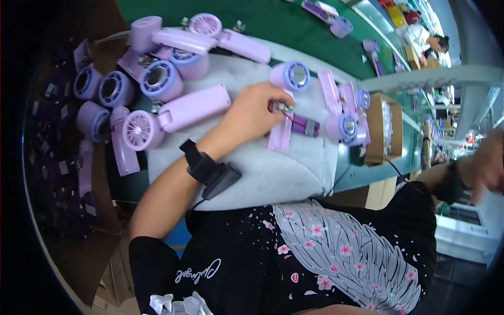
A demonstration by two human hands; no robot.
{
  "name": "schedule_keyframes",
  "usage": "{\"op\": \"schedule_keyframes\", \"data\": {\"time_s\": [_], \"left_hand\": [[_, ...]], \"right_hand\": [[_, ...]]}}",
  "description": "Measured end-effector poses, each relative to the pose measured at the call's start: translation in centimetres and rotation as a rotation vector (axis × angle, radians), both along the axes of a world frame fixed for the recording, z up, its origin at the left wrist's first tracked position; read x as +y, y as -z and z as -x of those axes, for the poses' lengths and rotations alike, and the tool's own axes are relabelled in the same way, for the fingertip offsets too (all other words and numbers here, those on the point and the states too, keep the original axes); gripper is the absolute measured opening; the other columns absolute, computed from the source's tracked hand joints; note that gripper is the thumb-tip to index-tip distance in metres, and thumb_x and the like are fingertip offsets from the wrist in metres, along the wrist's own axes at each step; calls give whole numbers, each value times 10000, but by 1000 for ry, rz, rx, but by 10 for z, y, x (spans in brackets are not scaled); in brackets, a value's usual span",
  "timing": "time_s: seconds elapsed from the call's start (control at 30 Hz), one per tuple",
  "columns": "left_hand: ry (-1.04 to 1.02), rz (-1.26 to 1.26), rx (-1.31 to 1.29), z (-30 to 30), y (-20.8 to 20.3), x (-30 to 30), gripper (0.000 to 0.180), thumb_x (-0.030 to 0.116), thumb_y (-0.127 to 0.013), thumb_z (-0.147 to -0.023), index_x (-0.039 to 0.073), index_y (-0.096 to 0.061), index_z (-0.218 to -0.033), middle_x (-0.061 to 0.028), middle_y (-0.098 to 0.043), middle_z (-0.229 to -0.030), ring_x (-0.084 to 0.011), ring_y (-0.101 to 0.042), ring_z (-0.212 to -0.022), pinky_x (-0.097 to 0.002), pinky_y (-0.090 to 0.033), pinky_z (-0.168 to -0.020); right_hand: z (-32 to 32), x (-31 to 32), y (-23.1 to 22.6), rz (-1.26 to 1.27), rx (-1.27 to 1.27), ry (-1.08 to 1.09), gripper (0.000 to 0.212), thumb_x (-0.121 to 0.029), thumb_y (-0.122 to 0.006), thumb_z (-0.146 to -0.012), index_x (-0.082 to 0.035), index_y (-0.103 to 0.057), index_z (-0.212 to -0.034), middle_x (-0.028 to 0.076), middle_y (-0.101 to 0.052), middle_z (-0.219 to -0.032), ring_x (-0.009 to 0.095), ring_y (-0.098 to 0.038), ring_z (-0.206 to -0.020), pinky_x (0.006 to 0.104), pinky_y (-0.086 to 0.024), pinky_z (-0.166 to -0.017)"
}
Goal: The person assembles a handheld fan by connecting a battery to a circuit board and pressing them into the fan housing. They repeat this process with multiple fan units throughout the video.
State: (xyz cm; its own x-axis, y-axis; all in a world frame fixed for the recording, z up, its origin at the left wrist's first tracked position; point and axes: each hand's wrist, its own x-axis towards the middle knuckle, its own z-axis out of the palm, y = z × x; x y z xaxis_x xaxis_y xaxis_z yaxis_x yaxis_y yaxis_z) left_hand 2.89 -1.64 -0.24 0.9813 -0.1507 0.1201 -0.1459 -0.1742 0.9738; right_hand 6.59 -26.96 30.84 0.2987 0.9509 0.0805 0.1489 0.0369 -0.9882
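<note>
My left hand (256,111) is closed around the opened handle of a lilac handheld fan (281,137), fingertips at a small green circuit board (284,107). The fan's round head (291,75) points away from me. Beside the handle lies a purple battery (304,126), with thin red and dark wires running to the board. Far off at the right edge, my raised right hand (485,165) is blurred and partly cut off. Whether it holds anything is hidden. Both wrists wear black straps, the left one with a black device (221,180).
Several lilac fans and parts, including a handle cover (195,107), crowd the mat's left side. More fans (346,126) lie right of my left hand, by a cardboard box (396,131). A dark bin (58,152) of purple parts stands left. A co-worker (420,42) sits farther back.
</note>
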Motion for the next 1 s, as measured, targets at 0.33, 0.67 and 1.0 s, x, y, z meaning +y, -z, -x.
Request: {"op": "schedule_keyframes", "data": {"time_s": [0.33,0.67,1.0], "left_hand": [[-5,5,79,6,-9,9,209,44,-626,-806,48,-708,-998,-123,-653,-958,-200,-626,-729,-307,-507,-666],[-8,-60,158,6,-33,16,256,10,-599,-861,64,-721,-1081,-107,-633,-1029,-140,-614,-751,-245,-483,-664],[96,-163,131,6,-41,25,236,-43,-613,-867,-51,-684,-1092,-134,-608,-1198,-165,-594,-1007,-228,-458,-796]], "right_hand": [[25,49,247,528,-848,609,489,-1,-729,-701,-22,-599,-1172,119,-632,-1036,253,-630,-954,336,-517,-807],[6,52,274,319,-655,611,487,-39,-769,-621,-52,-612,-1082,100,-610,-941,281,-607,-856,353,-496,-756],[12,47,270,214,-641,648,515,-24,-768,-626,-38,-599,-1112,93,-623,-906,226,-625,-806,313,-502,-701]]}}
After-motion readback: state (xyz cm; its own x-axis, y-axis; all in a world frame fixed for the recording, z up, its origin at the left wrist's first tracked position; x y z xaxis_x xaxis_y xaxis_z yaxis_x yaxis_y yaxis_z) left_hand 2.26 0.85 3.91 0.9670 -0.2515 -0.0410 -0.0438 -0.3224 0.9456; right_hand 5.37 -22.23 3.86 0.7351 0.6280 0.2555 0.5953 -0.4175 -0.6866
